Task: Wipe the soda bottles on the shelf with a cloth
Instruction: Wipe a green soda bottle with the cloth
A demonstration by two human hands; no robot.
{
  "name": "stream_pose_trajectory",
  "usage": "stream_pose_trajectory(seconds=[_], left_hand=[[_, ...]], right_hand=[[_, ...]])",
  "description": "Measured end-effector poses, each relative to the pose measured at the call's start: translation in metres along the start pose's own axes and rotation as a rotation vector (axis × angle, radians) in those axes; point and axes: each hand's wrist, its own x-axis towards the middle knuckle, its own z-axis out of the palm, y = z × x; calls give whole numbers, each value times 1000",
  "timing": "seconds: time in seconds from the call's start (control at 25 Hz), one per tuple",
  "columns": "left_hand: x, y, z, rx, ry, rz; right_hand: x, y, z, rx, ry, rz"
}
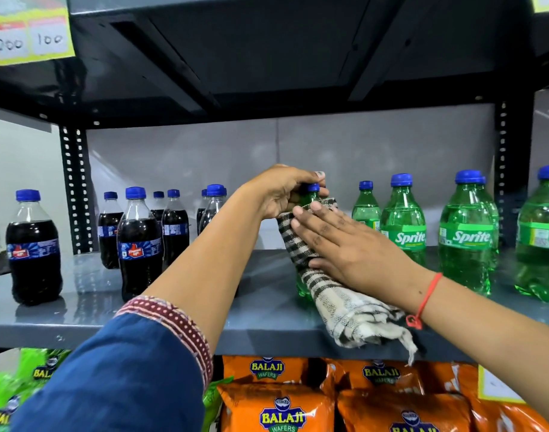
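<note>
Bottle (pixel 310 199) in green plastic is gripped at the neck, just under its blue cap, by the left hand (pixel 282 190), fingers curled tight; it stands near the middle of the shelf (pixel 260 325), close to the front edge. The cloth (pixel 326 288) is pressed flat against its side by the right hand (pixel 354 247), fingers extended, not closed. Judged full, the bottle should be fairly heavy and firm, its smooth wall slippery — the neck is the surest hold. The cloth is soft and limp, trailing over the front edge. Counted: about five other green bottles toward the right end, roughly nine cola bottles toward the left — some are hidden behind others.
</note>
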Motion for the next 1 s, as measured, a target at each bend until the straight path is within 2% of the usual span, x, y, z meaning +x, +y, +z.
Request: stream_pose_trajectory(seconds=[0.44,0.64,0.8,1.0], left_hand=[[-3,4,2,43,15,6],[-4,-3,10,47,154,77],[-15,-4,12,107,201,149],[-55,3,15,416,426,449]], right_hand=[[-19,-10,-17,157,-172,-215],[-28,-22,-29,219,-231,-62],[-30,-31,-39,235,-241,30],[-33,-40,-64,282,-75,231]])
